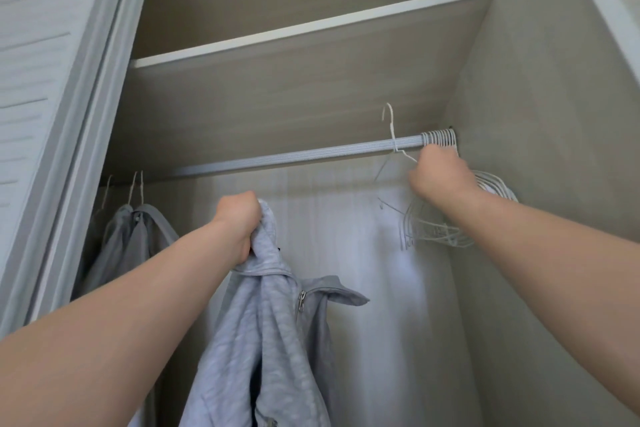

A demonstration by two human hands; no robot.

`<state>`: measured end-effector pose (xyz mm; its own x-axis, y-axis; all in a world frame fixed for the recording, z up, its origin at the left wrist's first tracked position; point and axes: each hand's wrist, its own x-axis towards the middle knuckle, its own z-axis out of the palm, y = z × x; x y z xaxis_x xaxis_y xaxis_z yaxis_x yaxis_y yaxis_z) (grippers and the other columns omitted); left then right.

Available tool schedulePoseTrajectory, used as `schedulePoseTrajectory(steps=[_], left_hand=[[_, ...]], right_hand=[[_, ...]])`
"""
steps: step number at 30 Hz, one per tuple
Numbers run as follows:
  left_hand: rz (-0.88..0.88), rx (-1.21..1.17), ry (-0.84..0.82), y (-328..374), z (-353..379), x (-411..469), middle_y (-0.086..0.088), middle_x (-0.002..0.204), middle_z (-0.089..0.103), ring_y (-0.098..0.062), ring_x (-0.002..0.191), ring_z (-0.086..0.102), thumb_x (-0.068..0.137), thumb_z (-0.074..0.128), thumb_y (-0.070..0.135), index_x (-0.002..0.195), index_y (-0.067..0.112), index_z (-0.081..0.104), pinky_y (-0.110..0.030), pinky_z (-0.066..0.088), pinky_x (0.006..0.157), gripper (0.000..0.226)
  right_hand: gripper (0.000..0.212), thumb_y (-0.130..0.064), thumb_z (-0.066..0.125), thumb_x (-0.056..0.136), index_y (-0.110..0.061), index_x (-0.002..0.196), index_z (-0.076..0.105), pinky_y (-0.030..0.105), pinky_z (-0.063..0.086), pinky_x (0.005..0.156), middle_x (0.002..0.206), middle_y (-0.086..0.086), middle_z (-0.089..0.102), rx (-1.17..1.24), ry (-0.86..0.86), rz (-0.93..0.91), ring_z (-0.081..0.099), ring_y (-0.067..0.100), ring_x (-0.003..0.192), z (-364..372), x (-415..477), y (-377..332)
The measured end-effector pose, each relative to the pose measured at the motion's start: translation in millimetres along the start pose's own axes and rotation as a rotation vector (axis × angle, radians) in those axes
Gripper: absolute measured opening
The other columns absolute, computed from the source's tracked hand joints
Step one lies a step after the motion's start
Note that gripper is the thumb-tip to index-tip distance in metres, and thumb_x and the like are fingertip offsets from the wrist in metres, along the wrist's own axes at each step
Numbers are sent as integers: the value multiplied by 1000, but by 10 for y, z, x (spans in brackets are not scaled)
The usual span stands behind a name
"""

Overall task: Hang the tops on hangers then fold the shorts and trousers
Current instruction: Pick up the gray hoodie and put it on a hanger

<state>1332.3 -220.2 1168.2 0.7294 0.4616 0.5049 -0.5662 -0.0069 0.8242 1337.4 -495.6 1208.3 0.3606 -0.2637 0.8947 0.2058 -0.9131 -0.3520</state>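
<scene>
my left grip [239,225] clenched on one grey zip top [277,322], mid-wardrobe below rail [277,160] | my right grip [441,178] closed round one white hanger [392,128], hook above rail, right | two hung grey tops [138,232] far left

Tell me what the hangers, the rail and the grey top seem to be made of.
Hangers: thin wire, apparently white-coated, by their slim bent outlines. Rail: probably metal, ribbed matt grey. Top: soft mottled grey knit, perhaps cotton fleece; it drapes in folds.

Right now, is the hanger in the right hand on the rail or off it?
Off. The hanger has its hook free above the rail; the right hand grips its wire lower down.
</scene>
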Motion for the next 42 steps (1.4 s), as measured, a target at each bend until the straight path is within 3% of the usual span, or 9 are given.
schedulePoseTrajectory(steps=[2,5,8,11,13,23,28,34,42], left_hand=[[12,-66,45,76,-75,-44,-5,72,50,-18,63,50,104,42,15,85,6,54,-20,42,53,25],[37,-114,47,194,-232,-116,-5,85,54,-22,90,54,106,43,24,127,0,56,-27,42,81,35],[63,-92,32,363,-446,-226,-8,90,57,-24,97,52,106,44,25,114,1,59,-31,42,87,30],[114,31,84,594,-714,-358,-22,123,63,-27,95,55,104,43,29,132,-1,54,-46,51,95,43],[128,50,119,754,-909,-425,-20,123,61,-27,96,55,103,42,31,135,2,53,-49,51,98,44],[252,93,234,1764,-1839,-1062,-9,109,57,-25,94,57,101,45,35,80,23,47,-44,52,95,24],[357,124,288,2401,-2138,-1624,-13,99,60,-26,91,59,102,46,27,82,13,54,-45,53,93,26],[506,326,429,3192,-2285,-2467,-3,82,55,-21,81,56,103,43,21,78,15,51,-26,45,73,28],[597,622,817,4098,-2475,-3999,1,76,57,-16,71,57,101,47,29,77,17,53,-27,48,68,28]], right_hand=[[26,-5,48,91,3,113,60,37,48,81,114,27,62,270,-61,139,62,41,105,-6,-79,-22],[18,-2,42,94,-3,103,58,25,37,51,77,15,50,686,-168,254,49,24,60,-17,-285,-82],[20,-1,34,91,-13,95,49,16,21,43,66,7,37,974,-178,313,29,15,48,-84,-556,-158],[13,-7,37,94,-18,88,38,18,21,38,61,3,35,1112,-179,273,27,14,42,-257,-761,-273],[13,-13,48,98,-18,90,39,18,25,38,59,2,36,1150,-217,251,29,12,38,-410,-818,-377],[28,-26,51,101,-13,81,65,16,20,39,49,-4,36,1221,-271,96,26,11,36,-1068,-1114,-1027],[31,-27,50,103,-13,79,65,15,19,38,44,-7,35,1387,-314,52,26,10,34,-1448,-1329,-1516],[29,-24,48,102,-14,80,62,13,19,37,42,-8,34,1622,-430,-21,25,8,31,-1949,-1545,-1892],[31,-23,47,103,-13,76,57,12,17,39,40,-9,30,2065,-625,-132,21,7,31,-2761,-1931,-2168]])
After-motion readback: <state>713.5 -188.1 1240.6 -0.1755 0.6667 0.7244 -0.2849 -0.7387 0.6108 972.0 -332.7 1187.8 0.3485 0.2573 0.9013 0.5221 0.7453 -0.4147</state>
